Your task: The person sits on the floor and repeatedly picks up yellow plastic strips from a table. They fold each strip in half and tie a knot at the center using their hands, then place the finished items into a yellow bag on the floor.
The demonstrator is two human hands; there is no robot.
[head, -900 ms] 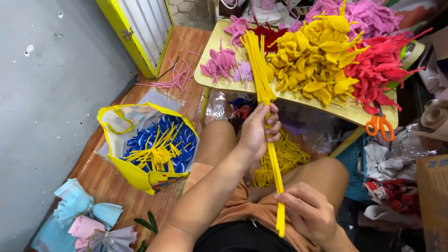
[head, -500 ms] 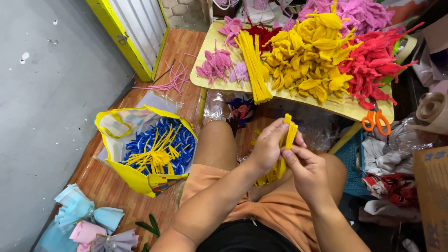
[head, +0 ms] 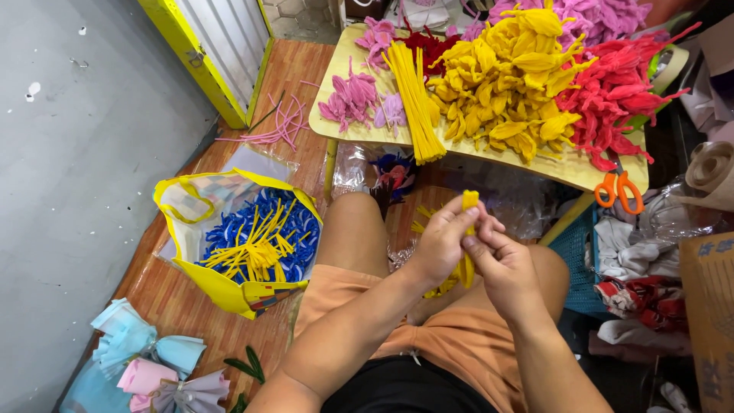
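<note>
In the head view, at the centre of the frame, your left hand (head: 442,243) and right hand (head: 501,264) meet over your lap. Both grips are clamped on a folded yellow pipe cleaner (head: 468,229), whose bent top pokes up above your left fingers (head: 459,222). Along the upper edge, the table (head: 336,126) carries a straight yellow bundle (head: 413,99), yellow flowers (head: 505,84) and red flowers (head: 619,99). Orange scissors (head: 619,191) lie at its right corner. At lower left, a yellow bag (head: 229,287) sits on the floor.
</note>
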